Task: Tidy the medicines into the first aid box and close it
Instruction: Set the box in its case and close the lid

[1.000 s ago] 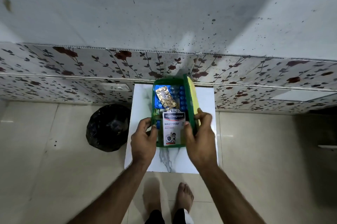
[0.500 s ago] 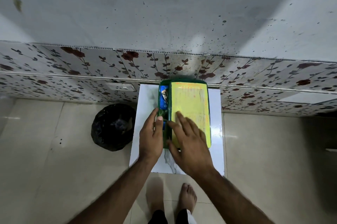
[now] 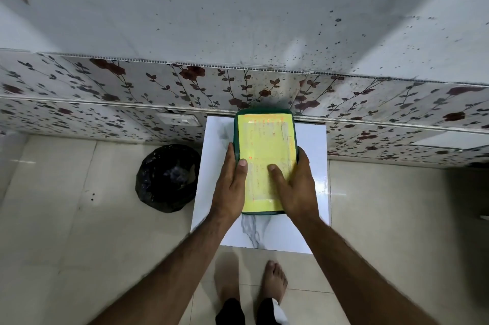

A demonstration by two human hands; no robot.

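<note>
The green first aid box lies on a small white marble-patterned table, its lid down flat with a yellow label facing up. The medicines inside are hidden. My left hand clasps the box's left side, thumb pressed on the lid. On the right side my right hand grips the edge, thumb resting on the yellow label.
A black plastic bag sits on the tiled floor just left of the table. A wall with floral tiles runs right behind the table. My bare feet stand at the table's near edge.
The lid has swung from upright on the right side down over the box, covering the medicines. Both hands have shifted onto the box's sides with thumbs on the lid.
</note>
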